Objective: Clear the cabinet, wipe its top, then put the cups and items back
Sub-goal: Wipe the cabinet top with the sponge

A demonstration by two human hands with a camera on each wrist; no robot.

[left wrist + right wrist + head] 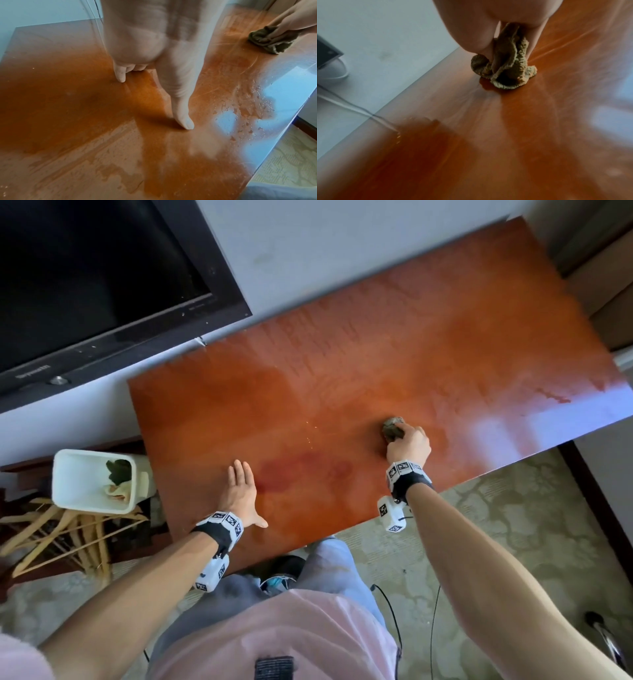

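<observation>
The reddish-brown cabinet top (342, 371) is bare and streaked with wet patches (248, 105). My right hand (407, 443) grips a bunched olive-green cloth (392, 429) and holds it down on the top right of centre; the cloth (506, 65) bulges out between the fingers, and from the left wrist view the cloth (267, 40) lies at the far right. My left hand (241, 491) lies flat on the wood near the front left, fingers straight and thumb (183, 117) spread out. No cups show in any view.
A black television (96, 285) hangs on the wall at the back left. A white bin (92, 481) with rags inside stands left of the cabinet, above wooden hangers (58, 532). Patterned carpet (496, 525) runs along the front edge. A cable (351, 106) runs down the wall.
</observation>
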